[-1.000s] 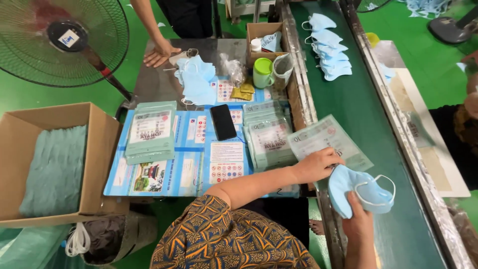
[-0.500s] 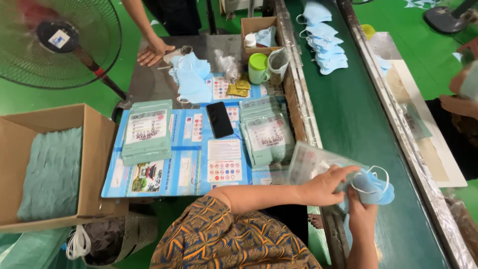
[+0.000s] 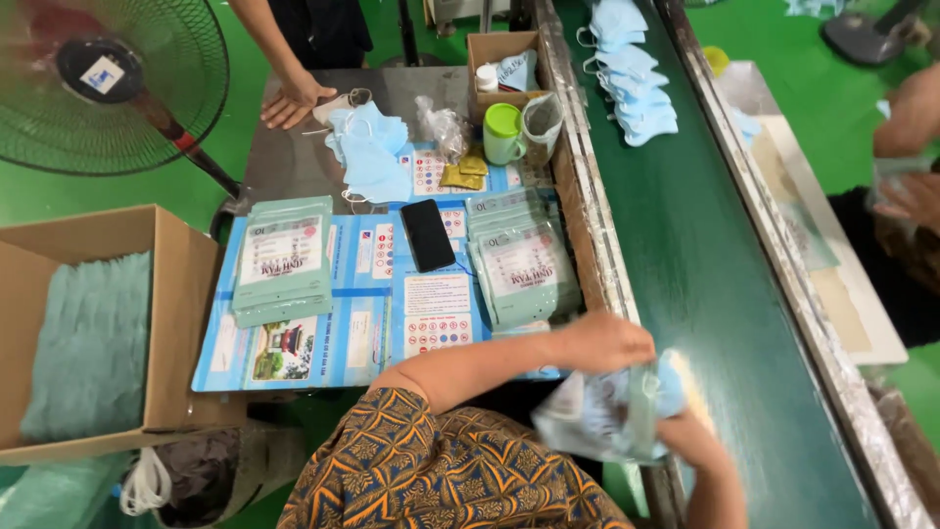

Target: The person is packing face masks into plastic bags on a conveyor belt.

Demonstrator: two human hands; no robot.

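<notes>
**Both hands on a blue mask and its clear pouch at the belt's edge**

The left hand [image 3: 602, 343] curls its fingers [image 3: 627, 360] over the top of a clear pouch [image 3: 578, 416], gripping it. The right hand [image 3: 690, 441] comes up from below, and its fingers close on a light blue face mask [image 3: 658, 392] that sits at the pouch's mouth; motion blur hides how far the mask is inside. Mask and pouch are between the 2 hands, touching both, over the near edge of the green conveyor belt [image 3: 705, 274].

Just beyond the left fingers, on the worktop [image 3: 294, 167], lies a stack of pale green packets [image 3: 519, 260], with a black phone [image 3: 427, 235] beside it and a second packet stack [image 3: 284, 260] further off to the left. Well beyond the fingers are a loose pile of blue masks [image 3: 372, 157], a green-lidded mug [image 3: 503, 133] and a small cardboard box [image 3: 499, 59]. More masks [image 3: 632, 88] lie in a row far up the belt. Another person's hand [image 3: 294, 98] rests flat on the worktop's far end. Far left stand an open carton [image 3: 166, 294] and a fan [image 3: 108, 83].
</notes>
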